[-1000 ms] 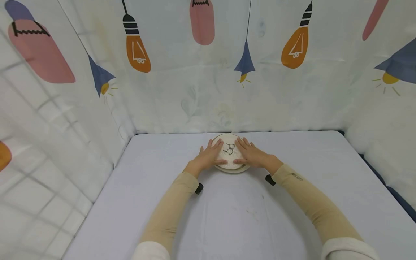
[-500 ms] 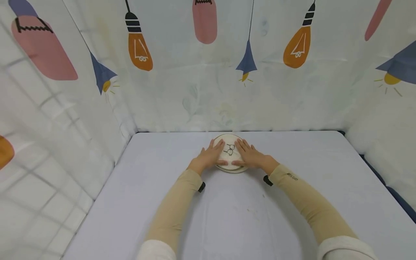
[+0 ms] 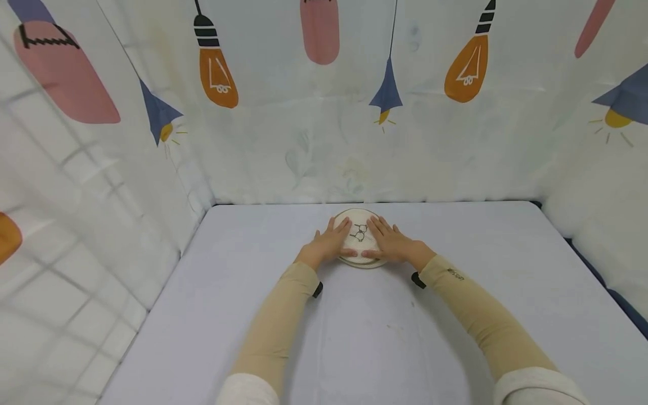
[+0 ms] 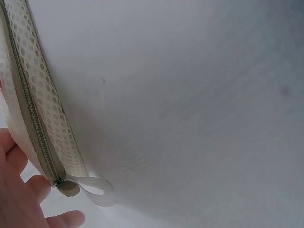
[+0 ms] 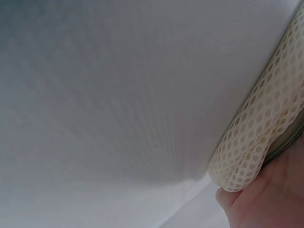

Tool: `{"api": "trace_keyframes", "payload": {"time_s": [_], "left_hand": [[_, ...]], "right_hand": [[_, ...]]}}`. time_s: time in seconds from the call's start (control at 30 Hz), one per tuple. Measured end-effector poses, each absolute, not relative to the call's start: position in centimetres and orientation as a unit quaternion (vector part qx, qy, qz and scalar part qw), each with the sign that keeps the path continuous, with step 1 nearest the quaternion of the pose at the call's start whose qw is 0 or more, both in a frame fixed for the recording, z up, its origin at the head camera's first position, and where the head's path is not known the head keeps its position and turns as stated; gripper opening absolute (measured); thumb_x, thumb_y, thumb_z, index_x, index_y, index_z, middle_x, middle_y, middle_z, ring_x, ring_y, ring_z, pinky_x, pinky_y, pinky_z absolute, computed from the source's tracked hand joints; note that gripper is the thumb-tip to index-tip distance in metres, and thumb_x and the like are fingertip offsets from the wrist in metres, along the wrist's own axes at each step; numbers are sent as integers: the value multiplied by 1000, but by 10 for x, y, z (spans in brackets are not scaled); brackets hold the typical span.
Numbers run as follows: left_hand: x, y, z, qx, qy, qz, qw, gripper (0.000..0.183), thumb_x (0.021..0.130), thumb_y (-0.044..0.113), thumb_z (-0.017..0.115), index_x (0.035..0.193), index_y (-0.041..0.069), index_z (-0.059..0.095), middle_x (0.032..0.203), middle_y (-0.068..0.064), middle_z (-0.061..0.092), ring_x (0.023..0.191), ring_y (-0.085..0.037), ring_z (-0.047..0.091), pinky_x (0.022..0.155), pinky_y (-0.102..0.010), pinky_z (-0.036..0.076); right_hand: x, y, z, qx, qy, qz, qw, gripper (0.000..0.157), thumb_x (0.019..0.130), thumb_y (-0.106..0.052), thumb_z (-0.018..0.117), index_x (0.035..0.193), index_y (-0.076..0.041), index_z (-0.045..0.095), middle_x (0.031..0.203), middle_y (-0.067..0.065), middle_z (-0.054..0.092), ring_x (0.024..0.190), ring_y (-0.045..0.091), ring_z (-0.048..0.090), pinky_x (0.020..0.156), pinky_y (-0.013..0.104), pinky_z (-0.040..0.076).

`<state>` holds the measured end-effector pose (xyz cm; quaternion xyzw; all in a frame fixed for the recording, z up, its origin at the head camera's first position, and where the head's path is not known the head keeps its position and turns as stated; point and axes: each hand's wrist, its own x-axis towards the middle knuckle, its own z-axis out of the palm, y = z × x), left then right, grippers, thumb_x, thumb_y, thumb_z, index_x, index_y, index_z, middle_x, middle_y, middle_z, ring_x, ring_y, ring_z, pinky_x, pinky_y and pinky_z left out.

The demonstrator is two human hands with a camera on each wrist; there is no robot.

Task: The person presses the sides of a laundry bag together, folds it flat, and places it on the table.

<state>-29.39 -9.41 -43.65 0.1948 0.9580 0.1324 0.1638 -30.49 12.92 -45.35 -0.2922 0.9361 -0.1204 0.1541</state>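
A round cream mesh laundry bag [image 3: 360, 246], with a dark line drawing on top, lies flat near the table's far edge. My left hand [image 3: 326, 245] rests on its left side with fingers straight and spread. From the right, my right hand [image 3: 399, 245] lies on it the same way, thumbs pointing toward each other. In the left wrist view, a zipper [image 4: 31, 107] runs along the bag's honeycomb-mesh side wall [image 4: 47, 102], ending at a beige tab [image 4: 69, 188]; a white loop [image 4: 99, 191] sticks out beside it. The right wrist view shows the bag's bulging mesh side [image 5: 259, 126] above my palm.
A white-covered table [image 3: 369, 337] spreads out around the bag. Hanging cloth [image 3: 324, 146] printed with lamps and bulbs stands right behind the far edge, and more cloth [image 3: 76, 225] closes off the left side. Dark wrist straps show under both sleeves.
Both forearms have drawn slightly inward, the left one more. Both hands stay on the laundry bag, and the head view has shifted a little.
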Motion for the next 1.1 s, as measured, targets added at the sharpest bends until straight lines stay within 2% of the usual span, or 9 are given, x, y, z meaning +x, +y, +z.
{"api": "trace_keyframes", "payload": {"time_s": [0.27, 0.67, 0.9, 1.1], "left_hand": [[-295, -95, -432, 192, 954, 141, 180, 96, 97, 52, 63, 166, 12, 10, 172, -1, 1, 155, -36, -9, 114, -75, 11], [-296, -94, -435, 191, 956, 130, 179, 97, 97, 54, 62, 166, 13, 9, 172, 1, 0, 155, -35, -8, 116, -72, 11], [-296, -96, -438, 189, 959, 123, 172, 96, 97, 56, 61, 166, 14, 9, 172, 1, 0, 156, -33, -8, 117, -71, 9], [-296, -96, -439, 192, 962, 106, 166, 96, 98, 58, 58, 166, 14, 8, 172, 1, 0, 156, -35, -6, 117, -71, 9]], "right_hand": [[-303, 128, -452, -289, 936, -132, 155, 99, 103, -56, 52, 162, 2, -3, 169, 22, -7, 154, 41, -9, 121, 63, 4], [-307, 127, -451, -292, 935, -114, 167, 100, 103, -58, 50, 162, 2, -4, 169, 23, -8, 154, 41, -9, 120, 64, 5], [-308, 128, -452, -293, 933, -119, 173, 106, 100, -71, 42, 162, 0, -6, 169, 21, -10, 154, 39, -12, 121, 63, 2], [-309, 128, -450, -294, 931, -126, 176, 103, 102, -65, 46, 162, 0, -6, 169, 21, -10, 154, 40, -11, 120, 65, 3]]}}
